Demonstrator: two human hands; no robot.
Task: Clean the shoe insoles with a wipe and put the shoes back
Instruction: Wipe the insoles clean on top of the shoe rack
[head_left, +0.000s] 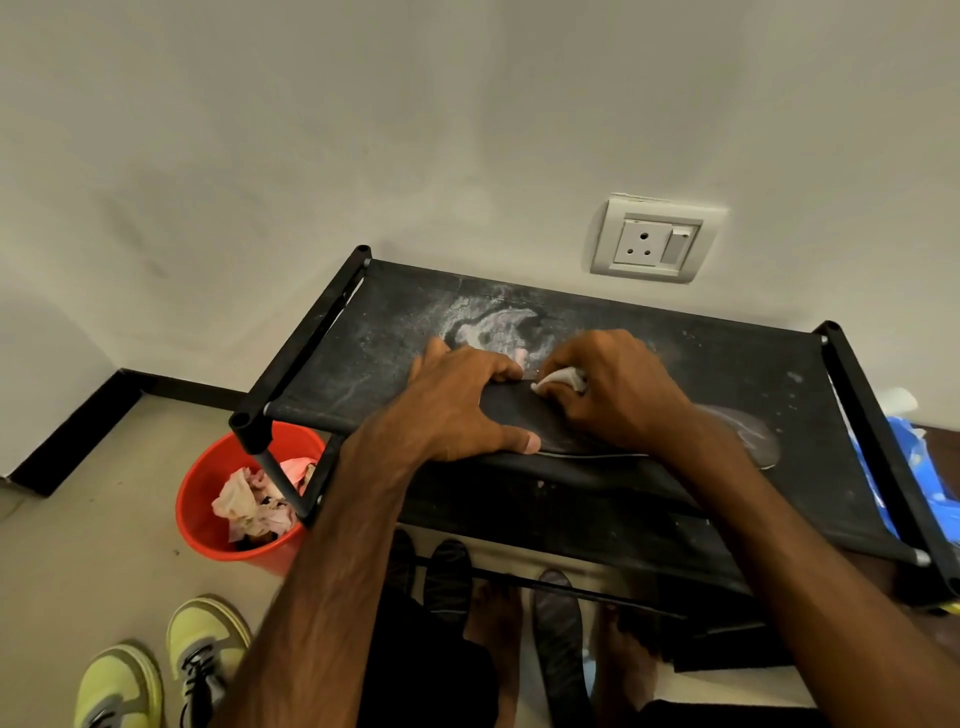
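Head view: at centre frame the left hand (457, 400) lies spread, fingers straight, pressing a dark insole (519, 415) onto the rack (363, 322) top. Beside it the right hand (618, 395), curled, pinches a white wipe (561, 379) against the insole. Yellow shoes (156, 665) stand lower left, near a red bucket (208, 499).

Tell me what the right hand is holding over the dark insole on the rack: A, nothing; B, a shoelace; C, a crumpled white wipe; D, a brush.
C: the right hand pinches a crumpled white wipe at its fingertips, pressed onto the insole.
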